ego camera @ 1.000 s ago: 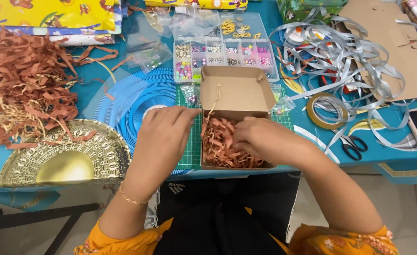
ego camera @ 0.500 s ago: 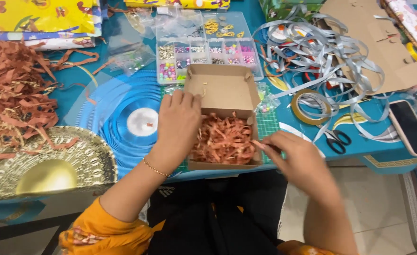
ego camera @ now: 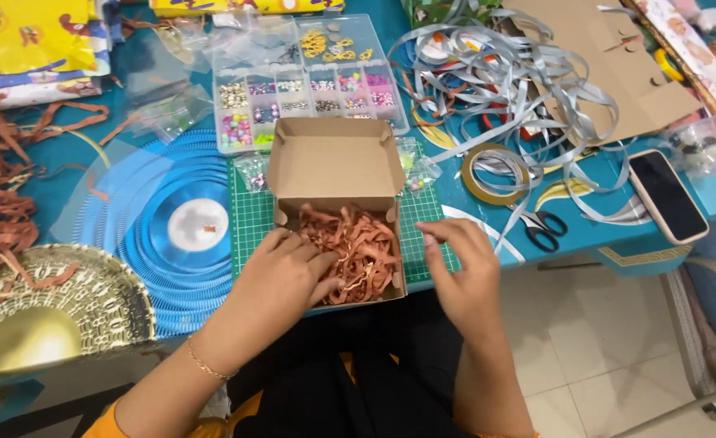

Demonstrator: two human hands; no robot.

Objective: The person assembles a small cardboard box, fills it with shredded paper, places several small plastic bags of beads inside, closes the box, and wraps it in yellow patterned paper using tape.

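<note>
My left hand [ego camera: 281, 276] is down on the near left corner of the small brown cardboard box [ego camera: 338, 166], fingers curled loosely and pressing into the reddish-brown paper shreds [ego camera: 358, 247] that fill it; I'm not pinching any strand that I can see, just resting on the pile. My right hand [ego camera: 463, 272] sits just beside the box's right wall, fingers half bent and close together, thumb tucked toward them, and I can't tell whether anything is caught between them. The box stands open on the green cutting mat [ego camera: 252, 223], its lid flap tipped back away from me, at the near edge of the blue table [ego camera: 593, 235].

Behind the flap lies a clear plastic organiser tray [ego camera: 309, 81], its small compartments filled with coloured beads and yellow bits. Left of the mat there's a round blue pleated paper fan [ego camera: 143, 243] with a white centre, and nearer me a gold embossed plate [ego camera: 74, 308]. More loose brown shreds [ego camera: 1, 203] are heaped at the far left. At top left, a flat yellow printed package [ego camera: 34, 36]. To the right: a tangle of silver ribbon [ego camera: 520, 73], a roll of tape [ego camera: 492, 174], black-handled scissors [ego camera: 540, 227], a flat cardboard sheet [ego camera: 609, 73], and a dark phone [ego camera: 666, 195] in a pale case near the table's edge.
</note>
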